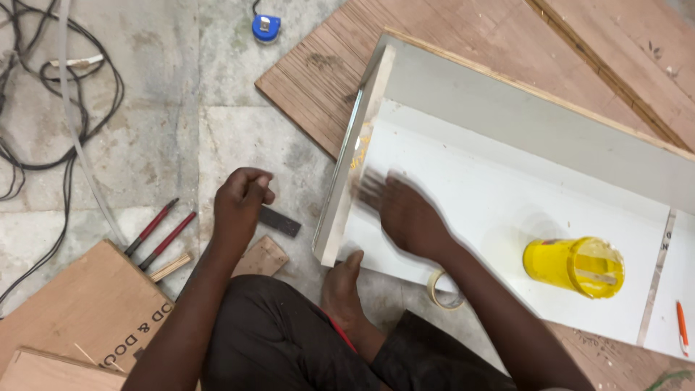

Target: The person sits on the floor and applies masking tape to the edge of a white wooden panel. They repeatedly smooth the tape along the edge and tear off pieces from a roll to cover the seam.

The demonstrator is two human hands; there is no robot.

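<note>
At the far left, black cables [43,137] loop over the mottled stone floor [159,145]. Toward five o'clock from them lie two red-handled tools [161,233] side by side, with a small wooden offcut [171,267] just beside their lower ends and a brown printed board [87,311] at seven o'clock of the frame. A blue tape measure [266,27] sits at the top, near eleven o'clock from the left hand.

The left hand [241,205] is curled into a loose fist; whether it grips anything cannot be told. Just at its three o'clock a small dark flat piece [279,221] rests on the floor, and a plywood scrap [262,257] lies at five o'clock. A bare foot [342,289] presses against the near corner of the white panel.

The white laminated panel [507,195] lies flat over brown plywood sheets [449,36], with a narrow white strip [352,159] standing on edge along its left end. The right hand [402,210], blurred, is flat with fingers spread, on the panel just beside that strip at its three o'clock. A roll of masking tape [443,289] lies at the panel's near edge, at five o'clock from the right hand. Farther right, a yellow plastic jar [575,266] lies on its side on the panel, and an orange pen [682,327] rests at the far right.
</note>
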